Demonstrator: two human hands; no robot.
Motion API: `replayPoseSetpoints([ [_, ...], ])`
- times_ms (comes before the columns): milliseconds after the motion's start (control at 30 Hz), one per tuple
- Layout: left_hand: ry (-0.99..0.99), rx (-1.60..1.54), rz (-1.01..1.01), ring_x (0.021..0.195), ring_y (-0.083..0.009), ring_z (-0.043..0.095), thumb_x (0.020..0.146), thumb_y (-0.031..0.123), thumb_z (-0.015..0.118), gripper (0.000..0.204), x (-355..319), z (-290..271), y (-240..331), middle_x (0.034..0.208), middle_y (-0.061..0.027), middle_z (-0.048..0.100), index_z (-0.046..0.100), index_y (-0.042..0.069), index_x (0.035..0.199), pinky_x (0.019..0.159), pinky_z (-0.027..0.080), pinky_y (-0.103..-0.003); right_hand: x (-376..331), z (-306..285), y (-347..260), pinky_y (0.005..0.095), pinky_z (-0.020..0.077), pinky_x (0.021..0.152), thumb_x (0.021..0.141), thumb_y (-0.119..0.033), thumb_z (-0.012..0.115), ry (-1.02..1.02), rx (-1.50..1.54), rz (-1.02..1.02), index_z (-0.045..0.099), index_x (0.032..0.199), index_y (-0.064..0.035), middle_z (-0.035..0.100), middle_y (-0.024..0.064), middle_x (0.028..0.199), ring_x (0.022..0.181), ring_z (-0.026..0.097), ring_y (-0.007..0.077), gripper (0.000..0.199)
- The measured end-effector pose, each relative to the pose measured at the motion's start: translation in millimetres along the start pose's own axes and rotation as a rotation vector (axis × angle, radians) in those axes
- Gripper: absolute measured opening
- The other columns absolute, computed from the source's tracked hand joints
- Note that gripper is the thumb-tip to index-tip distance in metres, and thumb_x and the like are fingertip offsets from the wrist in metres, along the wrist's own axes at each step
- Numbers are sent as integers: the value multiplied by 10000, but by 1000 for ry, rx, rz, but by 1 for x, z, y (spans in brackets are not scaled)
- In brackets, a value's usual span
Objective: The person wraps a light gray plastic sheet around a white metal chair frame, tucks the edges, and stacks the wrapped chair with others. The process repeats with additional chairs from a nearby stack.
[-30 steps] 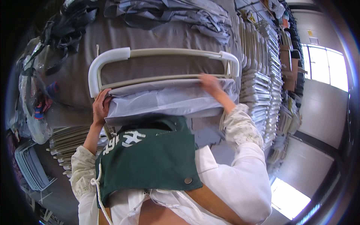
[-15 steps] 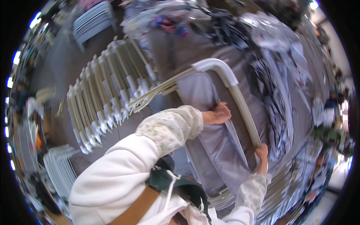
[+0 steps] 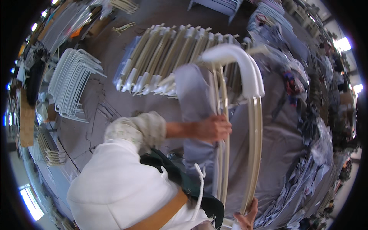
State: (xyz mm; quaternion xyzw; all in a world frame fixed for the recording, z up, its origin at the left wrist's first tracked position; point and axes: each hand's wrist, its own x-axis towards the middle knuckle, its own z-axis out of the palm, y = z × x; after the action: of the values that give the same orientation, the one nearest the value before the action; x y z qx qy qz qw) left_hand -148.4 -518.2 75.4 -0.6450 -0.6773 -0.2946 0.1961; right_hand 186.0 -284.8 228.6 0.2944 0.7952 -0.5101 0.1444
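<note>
A folding metal frame with beige tubes (image 3: 254, 142) and a white padded wrap (image 3: 234, 55) over its bent corner stands before me. Grey fabric (image 3: 191, 96) hangs along its left side. My left hand (image 3: 214, 128) is closed round a thin inner tube, beside the fabric. At the lower end of the thick outer tube, my right hand (image 3: 247, 216) has its fingers wrapped about it. My body hides the lowest part of the frame.
Several similar beige frames (image 3: 168, 57) with white-wrapped ends stand in a row beyond. White bent-tube frames (image 3: 74, 82) are stacked at the left. Grey cloth (image 3: 272, 130) spreads at the right, with clear plastic (image 3: 322, 142) and crumpled dark fabric at its edge.
My view has turned left, towards the row of frames. The held frame has swung with me. My left hand now grips a thin tube, where before it was at the fabric's edge.
</note>
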Motion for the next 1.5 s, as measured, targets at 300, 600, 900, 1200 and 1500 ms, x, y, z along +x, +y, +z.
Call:
replayPoseSetpoints([
  [300, 75, 572, -267, 1102, -214, 587, 698, 156, 642, 138, -311, -330, -236, 1127, -65, 667, 672, 71, 803, 955, 405, -437, 182, 322, -357, 305, 409, 927, 465, -66, 746, -148, -312, -267, 473, 1239, -5, 550, 65, 1032, 987, 549, 192, 823],
  [600, 839, -1005, -1462, 1221, -265, 488, 769, 155, 764, 568, -451, -411, -387, 1274, -175, 552, 526, -3, 1259, 1051, 377, -410, 410, 748, -500, 339, 465, 852, 574, -234, 792, -291, 43, -508, 488, 1219, 8, 602, 99, 1031, 955, 590, 211, 753],
  [900, 609, -542, -1535, 616, -161, 627, 701, 64, 791, 164, -741, -296, -602, 740, -67, 677, 713, -30, 810, 561, 530, -319, 595, 1088, -411, 413, 494, 846, 603, -532, 850, -37, 416, -338, 508, 1171, -72, 643, 132, 1091, 1014, 635, 288, 806],
  [1200, -787, -138, -1285, 882, -284, 660, 953, 373, 560, 356, -945, -167, -785, 1118, -136, 696, 703, 99, 1129, 774, 526, -423, 507, 1012, -323, 447, 441, 958, 726, -163, 715, 42, 8, -178, 462, 1298, -49, 458, 186, 1307, 1188, 470, 380, 636],
  [1500, -336, 28, -1316, 807, -204, 662, 879, 416, 685, 451, -852, -168, -860, 977, -92, 715, 697, 39, 1124, 745, 541, -381, 349, 1072, -209, 432, 511, 766, 734, -164, 647, 621, 491, 605, 678, 978, -50, 662, 176, 982, 895, 632, 345, 270],
])
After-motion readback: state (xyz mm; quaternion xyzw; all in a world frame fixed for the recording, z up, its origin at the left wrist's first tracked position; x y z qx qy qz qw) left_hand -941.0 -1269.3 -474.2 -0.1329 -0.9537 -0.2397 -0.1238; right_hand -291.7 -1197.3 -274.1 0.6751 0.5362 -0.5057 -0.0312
